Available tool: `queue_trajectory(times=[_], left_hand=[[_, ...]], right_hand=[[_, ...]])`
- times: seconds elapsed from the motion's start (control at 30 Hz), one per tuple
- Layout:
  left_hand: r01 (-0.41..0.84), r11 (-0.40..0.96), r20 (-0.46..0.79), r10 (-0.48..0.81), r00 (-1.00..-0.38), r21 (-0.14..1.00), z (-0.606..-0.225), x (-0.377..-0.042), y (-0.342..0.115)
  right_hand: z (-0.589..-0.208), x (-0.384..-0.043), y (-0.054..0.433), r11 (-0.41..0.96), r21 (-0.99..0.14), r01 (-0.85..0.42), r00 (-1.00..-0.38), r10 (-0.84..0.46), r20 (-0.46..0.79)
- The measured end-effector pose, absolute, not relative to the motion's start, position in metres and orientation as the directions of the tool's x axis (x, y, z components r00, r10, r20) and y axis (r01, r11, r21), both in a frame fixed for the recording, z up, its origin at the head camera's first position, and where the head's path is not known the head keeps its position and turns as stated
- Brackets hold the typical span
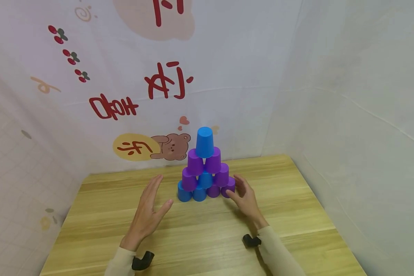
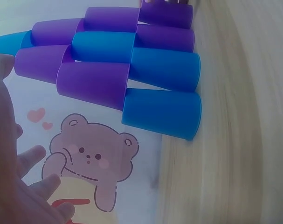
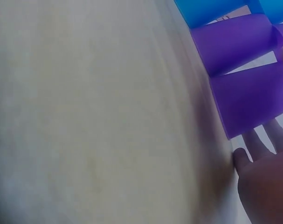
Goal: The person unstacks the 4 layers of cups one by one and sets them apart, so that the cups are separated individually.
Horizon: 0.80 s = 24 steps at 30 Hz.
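Note:
Upside-down cups stand in a stepped pyramid. A blue cup (image 1: 204, 142) tops it, over two purple cups (image 1: 195, 163) side by side. Below come a purple, a blue (image 1: 205, 179) and a purple cup (image 1: 222, 175). Along the bottom row, blue cups (image 1: 184, 191) are at left and purple at right. My left hand (image 1: 147, 214) is held left of the stack, apart from it, fingers extended and thumb spread. Around the outer side of the bottom right purple cup (image 3: 253, 98) is my right hand (image 1: 246, 199), fingers fairly straight at its wall, thumb overlapping its front.
The pyramid stands on a wood-grain table (image 1: 200, 234), toward its back edge. A white cloth (image 1: 248, 76) with printed red characters and a bear (image 1: 174, 147) hangs behind, and pale cloth walls (image 1: 365, 153) enclose both sides. Black bands (image 1: 143, 261) show at the sleeves.

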<state>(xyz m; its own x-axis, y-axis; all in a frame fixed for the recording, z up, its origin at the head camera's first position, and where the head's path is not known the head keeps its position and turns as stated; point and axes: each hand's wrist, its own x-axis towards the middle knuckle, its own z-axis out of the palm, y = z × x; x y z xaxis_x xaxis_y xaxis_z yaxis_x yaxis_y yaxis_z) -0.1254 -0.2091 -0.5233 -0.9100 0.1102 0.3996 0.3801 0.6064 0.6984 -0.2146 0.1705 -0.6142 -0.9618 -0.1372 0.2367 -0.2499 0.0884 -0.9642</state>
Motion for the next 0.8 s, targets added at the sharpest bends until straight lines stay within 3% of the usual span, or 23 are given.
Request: queue_trajectory(times=[0.23,0.8], left_hand=[[0.377,0.605,0.398,0.106,-0.911,0.701,-0.5231,-0.1269,-0.2065],[0.378,0.599,0.417,0.08,-0.906,0.706,-0.5182,-0.1284,-0.2007]], right_hand=[[-0.6196,-0.22,0.1679,0.028,-0.973,-0.227,-0.967,-0.125,0.222],[-0.6204,-0.2225,0.1665,0.046,-0.989,-0.14,-0.987,-0.08,0.136]])
